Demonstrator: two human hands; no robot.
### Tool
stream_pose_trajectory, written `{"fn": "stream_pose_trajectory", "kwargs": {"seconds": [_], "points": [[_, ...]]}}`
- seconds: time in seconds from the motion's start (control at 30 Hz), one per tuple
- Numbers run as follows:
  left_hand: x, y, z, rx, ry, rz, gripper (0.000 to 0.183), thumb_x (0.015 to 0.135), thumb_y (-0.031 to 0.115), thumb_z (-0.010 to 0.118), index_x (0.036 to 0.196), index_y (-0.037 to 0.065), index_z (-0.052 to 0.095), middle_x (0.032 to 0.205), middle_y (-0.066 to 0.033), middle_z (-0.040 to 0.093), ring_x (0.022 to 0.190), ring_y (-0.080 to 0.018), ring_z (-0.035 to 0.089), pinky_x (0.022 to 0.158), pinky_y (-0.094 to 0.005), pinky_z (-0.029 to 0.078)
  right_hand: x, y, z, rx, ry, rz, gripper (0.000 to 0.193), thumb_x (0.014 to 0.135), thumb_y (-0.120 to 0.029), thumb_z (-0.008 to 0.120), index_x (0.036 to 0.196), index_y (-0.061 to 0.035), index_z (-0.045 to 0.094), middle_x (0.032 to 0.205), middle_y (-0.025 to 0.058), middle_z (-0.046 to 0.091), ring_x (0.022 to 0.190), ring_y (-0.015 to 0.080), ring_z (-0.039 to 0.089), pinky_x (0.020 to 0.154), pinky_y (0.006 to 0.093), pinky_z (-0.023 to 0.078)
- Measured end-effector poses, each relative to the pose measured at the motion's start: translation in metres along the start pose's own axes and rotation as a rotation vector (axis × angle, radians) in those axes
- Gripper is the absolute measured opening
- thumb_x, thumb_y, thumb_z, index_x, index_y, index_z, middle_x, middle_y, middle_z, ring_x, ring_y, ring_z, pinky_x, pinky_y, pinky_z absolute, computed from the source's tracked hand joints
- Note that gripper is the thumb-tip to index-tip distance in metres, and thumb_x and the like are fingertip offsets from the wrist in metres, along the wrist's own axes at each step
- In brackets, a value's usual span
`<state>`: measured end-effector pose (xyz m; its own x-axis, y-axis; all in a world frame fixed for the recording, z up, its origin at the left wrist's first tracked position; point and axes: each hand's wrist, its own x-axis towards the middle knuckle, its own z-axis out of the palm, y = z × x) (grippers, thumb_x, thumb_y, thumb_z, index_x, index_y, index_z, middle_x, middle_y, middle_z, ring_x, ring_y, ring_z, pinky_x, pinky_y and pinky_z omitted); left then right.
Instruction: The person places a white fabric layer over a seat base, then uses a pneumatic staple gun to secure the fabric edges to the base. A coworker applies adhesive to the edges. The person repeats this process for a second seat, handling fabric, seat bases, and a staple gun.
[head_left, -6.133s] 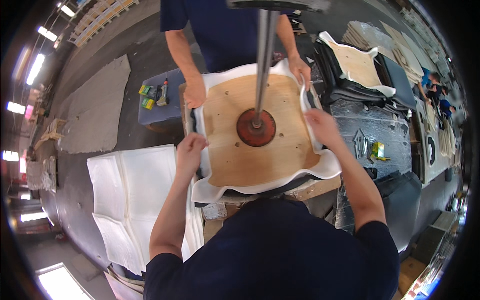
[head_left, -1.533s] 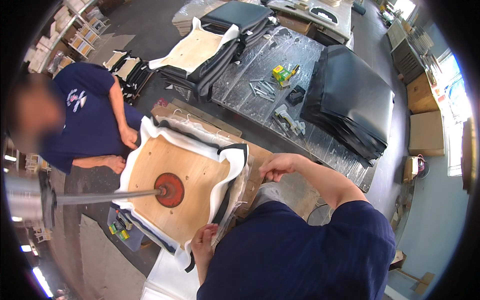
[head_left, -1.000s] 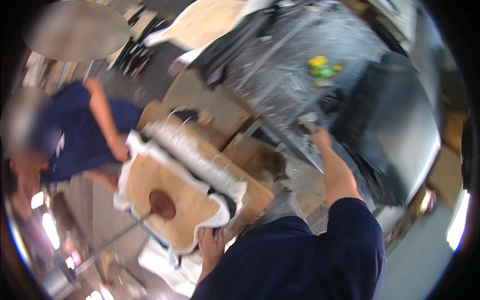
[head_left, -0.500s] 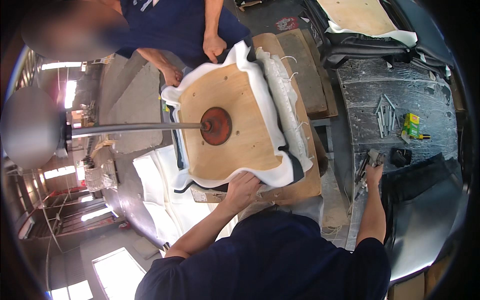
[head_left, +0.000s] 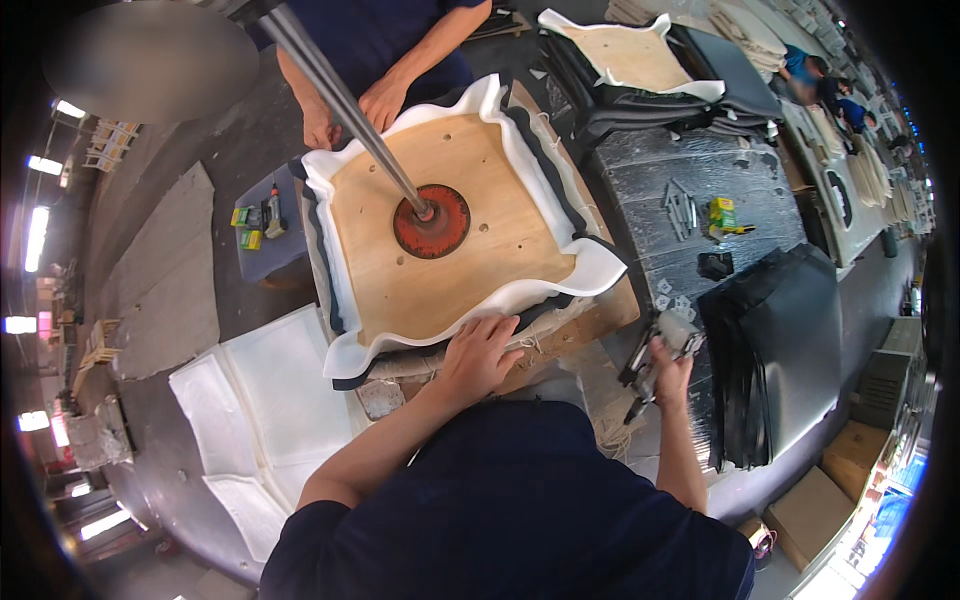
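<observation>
A square plywood panel (head_left: 370,280) lies under a round red press pad (head_left: 432,222) on a metal rod. White padding (head_left: 590,270) wraps up around the panel's edges, with dark cover material (head_left: 560,185) outside it. My left hand (head_left: 480,358) rests on the near edge of the padding, fingers stretched out and thumb apart. In my right hand (head_left: 672,375) is a staple gun (head_left: 660,345), held to the right of the panel, apart from it. Across from me, a co-worker's two hands (head_left: 383,102) are at the far edge of the padding.
On the right, a plastic-covered table (head_left: 640,165) bears staple strips (head_left: 680,210), a green-yellow box (head_left: 722,215) and black sheets (head_left: 790,350). Another padded panel (head_left: 630,55) tops a stack behind. White sheets (head_left: 270,390) lie at left, below a small stand (head_left: 270,240) with boxes and a tool.
My right hand has brought the staple gun off the table, leftward toward the panel. My left hand has flattened on the near edge. The co-worker's hands have come closer together. The view has turned.
</observation>
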<state>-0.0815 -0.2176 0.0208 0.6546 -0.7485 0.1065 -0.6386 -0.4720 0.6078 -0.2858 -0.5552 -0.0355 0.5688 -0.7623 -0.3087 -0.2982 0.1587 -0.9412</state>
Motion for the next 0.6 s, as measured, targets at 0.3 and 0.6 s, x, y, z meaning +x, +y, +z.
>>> {"fn": "stream_pose_trajectory", "kwargs": {"seconds": [0.3,0.6], "points": [[0.042,-0.014,0.029,0.235,0.084,0.036,0.023,0.095,0.029,0.08,0.105,0.009,0.077,0.105,-0.0105,0.069,0.104,-0.0329,0.066,0.09,-0.0489,0.053,-0.072,-0.034,0.04,-0.028,-0.243,-0.01,0.041,0.097,-0.013,0.085,0.133,0.0015,0.072,0.103,0.0002,0.073,0.083,0.009,0.064,0.072,0.0274,0.052],[0.049,-0.013,0.023,0.234,0.092,-0.002,0.021,0.097,0.029,0.077,0.092,0.008,0.078,0.096,-0.0102,0.069,0.098,-0.0339,0.066,0.087,-0.049,0.051,-0.046,-0.051,0.065,-0.12,-0.462,-0.002,0.045,0.097,-0.018,0.086,0.135,0.002,0.072,0.113,0.003,0.075,0.1,0.0121,0.066,0.089,0.0304,0.055]]}}
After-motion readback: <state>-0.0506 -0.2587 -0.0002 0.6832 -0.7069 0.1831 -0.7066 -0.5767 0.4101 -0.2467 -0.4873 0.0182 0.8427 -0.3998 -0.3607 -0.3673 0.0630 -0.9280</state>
